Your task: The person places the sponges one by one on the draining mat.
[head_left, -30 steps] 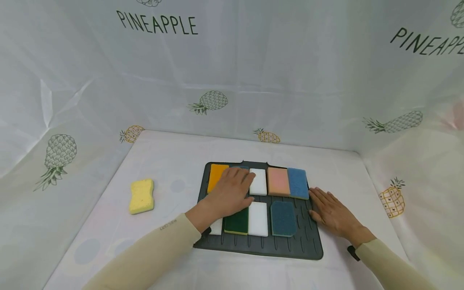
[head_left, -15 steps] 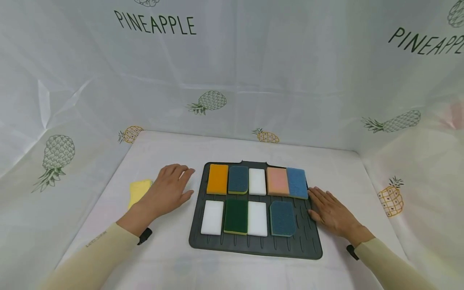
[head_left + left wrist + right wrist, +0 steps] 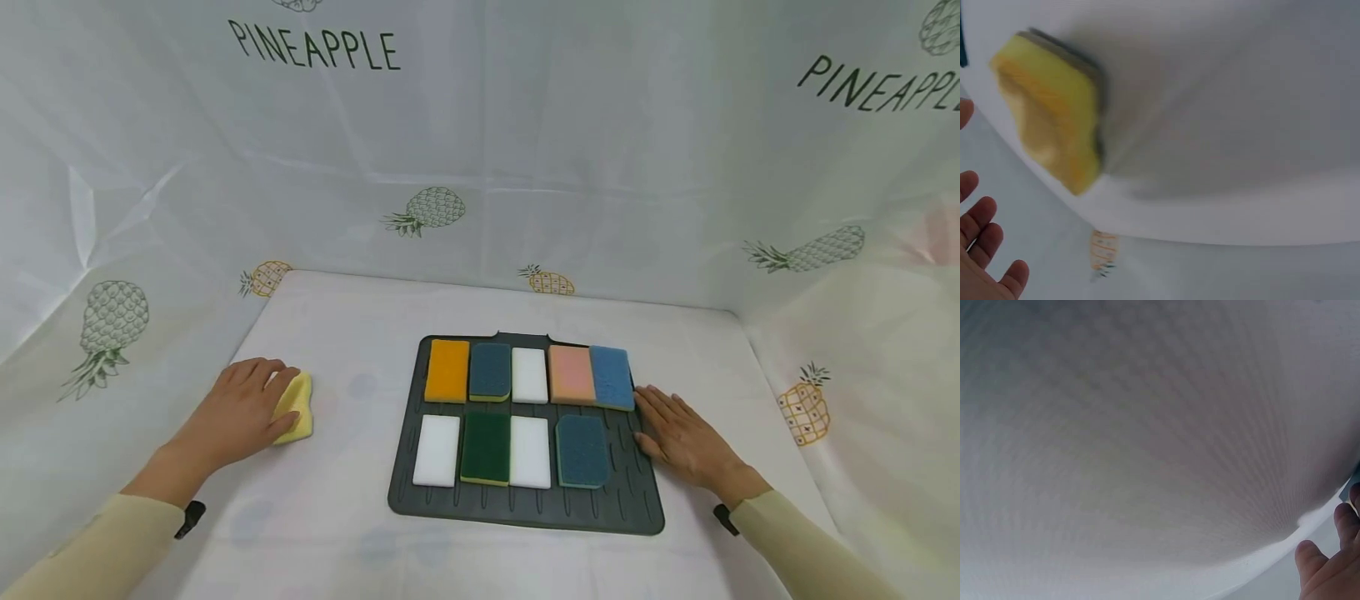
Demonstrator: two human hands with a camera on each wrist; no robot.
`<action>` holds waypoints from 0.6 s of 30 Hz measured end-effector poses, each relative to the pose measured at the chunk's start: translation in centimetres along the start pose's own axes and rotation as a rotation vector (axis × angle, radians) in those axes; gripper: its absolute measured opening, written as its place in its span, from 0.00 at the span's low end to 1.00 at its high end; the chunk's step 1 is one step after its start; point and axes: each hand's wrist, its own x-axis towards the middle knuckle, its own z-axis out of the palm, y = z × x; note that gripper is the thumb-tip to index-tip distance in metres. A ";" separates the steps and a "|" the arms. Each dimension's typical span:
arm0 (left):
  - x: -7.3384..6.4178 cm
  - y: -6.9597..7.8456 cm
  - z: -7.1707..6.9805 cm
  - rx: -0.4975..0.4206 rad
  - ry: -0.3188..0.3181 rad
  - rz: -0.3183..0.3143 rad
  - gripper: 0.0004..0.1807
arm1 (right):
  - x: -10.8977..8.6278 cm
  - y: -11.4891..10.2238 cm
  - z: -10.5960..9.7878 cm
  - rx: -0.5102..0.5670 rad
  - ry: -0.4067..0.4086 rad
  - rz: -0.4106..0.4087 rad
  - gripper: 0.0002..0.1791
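Observation:
My left hand [image 3: 238,408] is over the left part of a yellow sponge [image 3: 300,407] at the left of the table. In the left wrist view its fingers are spread, apart from the sponge [image 3: 1054,112], which has a thin dark layer on its far side. My right hand [image 3: 684,439] rests by the right edge of a dark grey ridged mat [image 3: 630,500], its fingertips at that edge beside a blue sponge [image 3: 612,379]. Only a few right fingers show at the corner of the right wrist view.
Two rows of sponges lie on the mat. The back row has an orange sponge [image 3: 447,372], a teal one [image 3: 490,369], a white one [image 3: 529,377] and a pink one [image 3: 572,375]. In front are white blocks [image 3: 437,451], a dark green sponge [image 3: 485,448] and another teal sponge [image 3: 582,452].
My left hand has moved left, off the mat's back row and across the table to the yellow sponge. The right hand has stayed at the mat's edge.

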 end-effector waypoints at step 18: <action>-2.3 -1.2 1.1 -0.006 0.018 -0.048 0.47 | 0.1 0.0 -0.1 0.010 -0.017 0.009 0.40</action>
